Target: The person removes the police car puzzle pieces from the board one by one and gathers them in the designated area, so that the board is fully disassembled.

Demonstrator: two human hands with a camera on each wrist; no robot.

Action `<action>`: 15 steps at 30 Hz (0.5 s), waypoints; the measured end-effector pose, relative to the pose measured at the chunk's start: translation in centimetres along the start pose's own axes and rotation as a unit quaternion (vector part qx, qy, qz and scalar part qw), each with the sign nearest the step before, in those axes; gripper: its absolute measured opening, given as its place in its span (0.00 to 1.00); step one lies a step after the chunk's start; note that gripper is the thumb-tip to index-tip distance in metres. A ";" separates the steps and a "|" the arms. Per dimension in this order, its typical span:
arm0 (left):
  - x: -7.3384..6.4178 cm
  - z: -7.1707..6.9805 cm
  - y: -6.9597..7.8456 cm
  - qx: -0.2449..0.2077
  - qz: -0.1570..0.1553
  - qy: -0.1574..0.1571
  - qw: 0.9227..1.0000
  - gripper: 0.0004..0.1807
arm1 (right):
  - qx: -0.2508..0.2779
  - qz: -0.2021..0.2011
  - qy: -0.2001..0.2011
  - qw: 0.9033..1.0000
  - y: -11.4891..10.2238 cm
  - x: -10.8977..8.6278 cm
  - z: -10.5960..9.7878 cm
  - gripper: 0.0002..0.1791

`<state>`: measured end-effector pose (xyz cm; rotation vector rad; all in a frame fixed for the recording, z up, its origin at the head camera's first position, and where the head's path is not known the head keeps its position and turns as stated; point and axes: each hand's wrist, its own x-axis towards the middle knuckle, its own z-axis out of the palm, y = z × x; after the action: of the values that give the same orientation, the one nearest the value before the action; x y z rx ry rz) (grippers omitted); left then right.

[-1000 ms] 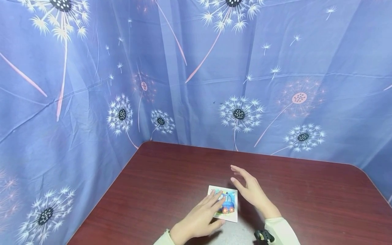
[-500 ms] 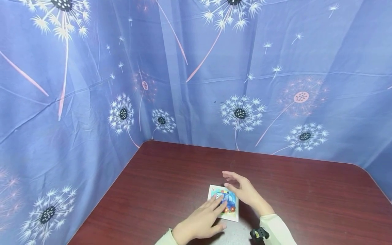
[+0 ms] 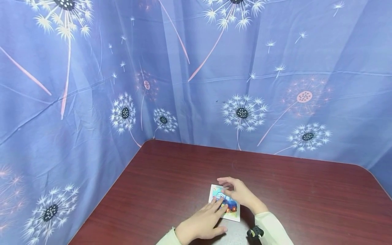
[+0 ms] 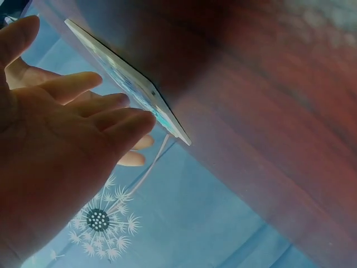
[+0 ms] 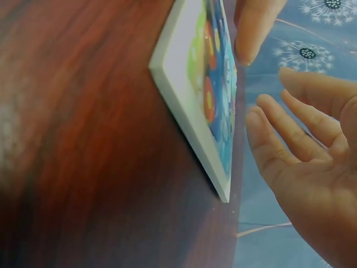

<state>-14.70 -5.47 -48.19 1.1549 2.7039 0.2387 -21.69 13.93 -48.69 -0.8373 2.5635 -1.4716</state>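
Lying flat on the wood-grain table, the cartoon-car picture board is resting partly beneath both hands. The left hand is holding fingers nearly straight, the right hand is curving loosely, neither gripping anything. Seemingly they are positioning; the next move is probably needing careful placement.

Looks like a curtained-off indoor corner; can't pin down as home, office or studio. Has blue fabric hung like curtains along the left and far sides, printed with white and pink dandelions, creased and loosely folded, meeting by the far left corner of the table. Shows rounded far corners and dark red wood grain on that table, more like plain furniture than a workshop bench.
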 end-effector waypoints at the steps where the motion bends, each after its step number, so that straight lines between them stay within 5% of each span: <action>1: 0.0 0.0 0.0 0.001 -0.003 -0.003 1.000 0.38 | -0.002 0.000 -0.002 1.000 0.0 0.1 0.0 0.21; 15: 0.5 -0.3 0.9 0.008 -0.039 -0.009 0.999 0.35 | -0.032 0.006 -0.020 0.999 1.2 0.9 0.3 0.17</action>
<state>-14.48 -4.54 -47.74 1.0483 2.7335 0.1946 -22.91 13.77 -49.63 -0.8479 2.5945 -1.3631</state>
